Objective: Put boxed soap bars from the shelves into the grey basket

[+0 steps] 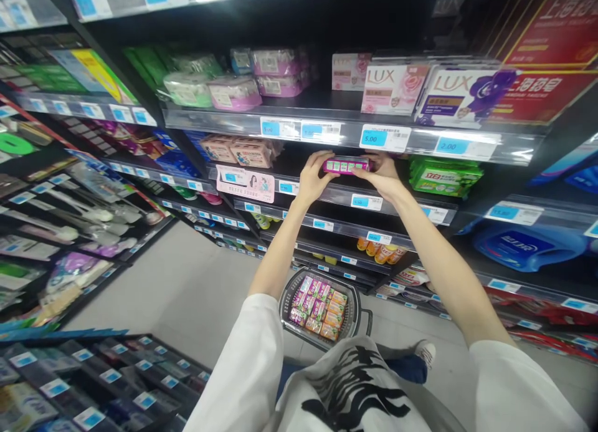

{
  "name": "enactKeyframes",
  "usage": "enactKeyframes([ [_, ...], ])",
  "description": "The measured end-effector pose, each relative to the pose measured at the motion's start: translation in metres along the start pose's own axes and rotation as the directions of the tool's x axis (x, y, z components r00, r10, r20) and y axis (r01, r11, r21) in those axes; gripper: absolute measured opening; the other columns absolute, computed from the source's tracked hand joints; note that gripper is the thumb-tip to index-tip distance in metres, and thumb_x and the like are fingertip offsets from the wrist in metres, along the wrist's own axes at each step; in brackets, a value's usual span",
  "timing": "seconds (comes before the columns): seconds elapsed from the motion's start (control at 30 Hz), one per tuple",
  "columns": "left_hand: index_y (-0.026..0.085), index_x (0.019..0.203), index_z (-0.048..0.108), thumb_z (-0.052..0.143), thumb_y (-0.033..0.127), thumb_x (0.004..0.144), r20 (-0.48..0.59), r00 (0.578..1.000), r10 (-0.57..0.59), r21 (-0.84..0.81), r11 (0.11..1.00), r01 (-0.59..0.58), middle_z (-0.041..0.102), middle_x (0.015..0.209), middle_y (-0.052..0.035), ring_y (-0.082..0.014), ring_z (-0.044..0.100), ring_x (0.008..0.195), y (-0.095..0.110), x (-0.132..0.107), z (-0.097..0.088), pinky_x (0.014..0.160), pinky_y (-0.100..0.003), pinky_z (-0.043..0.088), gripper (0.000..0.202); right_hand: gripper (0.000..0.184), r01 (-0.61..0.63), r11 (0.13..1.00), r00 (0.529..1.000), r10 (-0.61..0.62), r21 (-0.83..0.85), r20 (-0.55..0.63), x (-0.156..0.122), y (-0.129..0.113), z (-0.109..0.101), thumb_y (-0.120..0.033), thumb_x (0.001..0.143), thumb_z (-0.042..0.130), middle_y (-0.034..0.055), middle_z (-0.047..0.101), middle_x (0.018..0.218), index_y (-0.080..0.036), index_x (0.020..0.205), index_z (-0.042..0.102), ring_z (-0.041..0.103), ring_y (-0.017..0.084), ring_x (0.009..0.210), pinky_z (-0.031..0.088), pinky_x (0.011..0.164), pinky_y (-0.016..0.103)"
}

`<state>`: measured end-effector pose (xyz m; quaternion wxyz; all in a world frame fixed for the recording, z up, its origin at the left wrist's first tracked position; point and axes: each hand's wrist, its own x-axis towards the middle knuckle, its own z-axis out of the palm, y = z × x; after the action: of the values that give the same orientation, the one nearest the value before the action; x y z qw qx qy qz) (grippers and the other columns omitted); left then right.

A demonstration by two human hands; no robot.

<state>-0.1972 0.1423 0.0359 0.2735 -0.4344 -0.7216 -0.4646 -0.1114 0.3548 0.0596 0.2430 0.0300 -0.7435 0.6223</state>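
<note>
A small purple soap pack [346, 166] with pale green marks sits level at the front of the second shelf, between my two hands. My left hand [314, 175] grips its left end, and my right hand [384, 174] grips its right end, with some fingers hidden behind it. Left of my hands are pink soap boxes [240, 151]; to the right lies a green wrapped pack [443, 175]. Far below, a dark grey basket [283, 304] on the floor holds several purple and orange soap packs [319, 306].
The shelf edge above, with price tags [385, 138], runs close over my hands. LUX soap boxes [395, 88] stand on that upper shelf. A blue detergent bottle [527, 245] is at the right. Another shelf unit [93, 382] stands at the lower left, beside the grey floor [182, 301].
</note>
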Motion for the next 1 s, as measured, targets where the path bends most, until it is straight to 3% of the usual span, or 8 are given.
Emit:
enactKeyframes([
  [0.2, 0.022, 0.152, 0.049, 0.09, 0.063, 0.071, 0.148, 0.982, -0.116, -0.114, 0.984, 0.133, 0.051, 0.154, -0.0206, -0.0345, 0.063, 0.131, -0.005, 0.009, -0.009, 0.101, -0.044, 0.059, 0.099, 0.084, 0.119, 0.99, 0.992, -0.122, -0.08, -0.041, -0.006, -0.009, 0.005, -0.056, 0.048, 0.099, 0.0154, 0.064, 0.135, -0.023, 0.11, 0.055, 0.059, 0.035, 0.131, 0.056, 0.111, 0.055],
  [0.3, 0.022, 0.155, 0.044, 0.091, 0.066, 0.066, 0.196, 0.972, -0.13, -0.192, 0.967, 0.168, 0.051, 0.155, -0.0225, -0.0366, 0.062, 0.132, -0.008, 0.011, -0.01, 0.095, -0.043, 0.062, 0.11, 0.086, 0.2, 0.977, 0.98, -0.2, -0.072, 0.013, -0.005, -0.003, 0.003, -0.062, 0.043, 0.099, 0.0147, 0.062, 0.132, -0.024, 0.102, 0.05, 0.058, 0.035, 0.132, 0.059, 0.104, 0.053],
  [0.4, 0.021, 0.153, 0.044, 0.093, 0.064, 0.065, 0.19, 0.974, -0.12, -0.222, 0.961, 0.162, 0.058, 0.147, -0.0204, -0.0366, 0.059, 0.135, -0.009, 0.011, -0.009, 0.096, -0.043, 0.062, 0.11, 0.086, 0.283, 0.956, 0.959, -0.28, -0.075, 0.049, -0.001, 0.007, 0.0, -0.062, 0.047, 0.098, 0.0157, 0.061, 0.135, -0.023, 0.107, 0.051, 0.058, 0.036, 0.131, 0.059, 0.104, 0.055],
  [0.47, 0.02, 0.15, 0.046, 0.093, 0.063, 0.065, 0.131, 0.987, -0.096, -0.222, 0.967, 0.123, 0.059, 0.144, -0.0188, -0.0356, 0.058, 0.135, -0.007, 0.008, -0.007, 0.097, -0.042, 0.061, 0.105, 0.085, 0.312, 0.938, 0.95, -0.307, -0.152, 0.056, 0.002, 0.013, -0.001, -0.057, 0.054, 0.097, 0.0161, 0.061, 0.136, -0.021, 0.118, 0.053, 0.059, 0.037, 0.129, 0.054, 0.109, 0.058],
  [0.63, 0.022, 0.14, 0.052, 0.09, 0.063, 0.07, -0.032, 0.998, -0.048, -0.169, 0.985, 0.042, 0.056, 0.143, -0.0145, -0.0331, 0.058, 0.134, 0.003, 0.001, -0.006, 0.098, -0.04, 0.06, 0.09, 0.073, 0.378, 0.815, 0.922, -0.377, -0.439, 0.093, -0.001, 0.015, 0.004, -0.03, 0.07, 0.083, 0.0164, 0.058, 0.14, -0.02, 0.137, 0.054, 0.056, 0.038, 0.131, 0.045, 0.117, 0.062],
  [0.77, 0.024, 0.14, 0.052, 0.087, 0.068, 0.071, -0.033, 0.999, -0.04, -0.155, 0.987, 0.035, 0.056, 0.142, -0.0132, -0.0336, 0.058, 0.134, 0.003, 0.0, -0.006, 0.101, -0.042, 0.059, 0.089, 0.069, 0.397, 0.756, 0.905, -0.418, -0.52, 0.083, -0.01, 0.009, 0.01, -0.018, 0.073, 0.071, 0.0167, 0.053, 0.145, -0.02, 0.139, 0.051, 0.052, 0.037, 0.134, 0.043, 0.119, 0.06],
  [1.0, 0.024, 0.142, 0.052, 0.088, 0.072, 0.067, -0.053, 0.997, -0.059, -0.196, 0.979, 0.048, 0.055, 0.145, -0.0139, -0.0361, 0.056, 0.137, 0.003, -0.001, -0.006, 0.097, -0.042, 0.063, 0.096, 0.062, 0.369, 0.759, 0.906, -0.423, -0.536, 0.025, -0.016, 0.004, 0.016, -0.016, 0.074, 0.062, 0.0156, 0.053, 0.14, -0.021, 0.134, 0.05, 0.051, 0.036, 0.132, 0.046, 0.116, 0.057],
])
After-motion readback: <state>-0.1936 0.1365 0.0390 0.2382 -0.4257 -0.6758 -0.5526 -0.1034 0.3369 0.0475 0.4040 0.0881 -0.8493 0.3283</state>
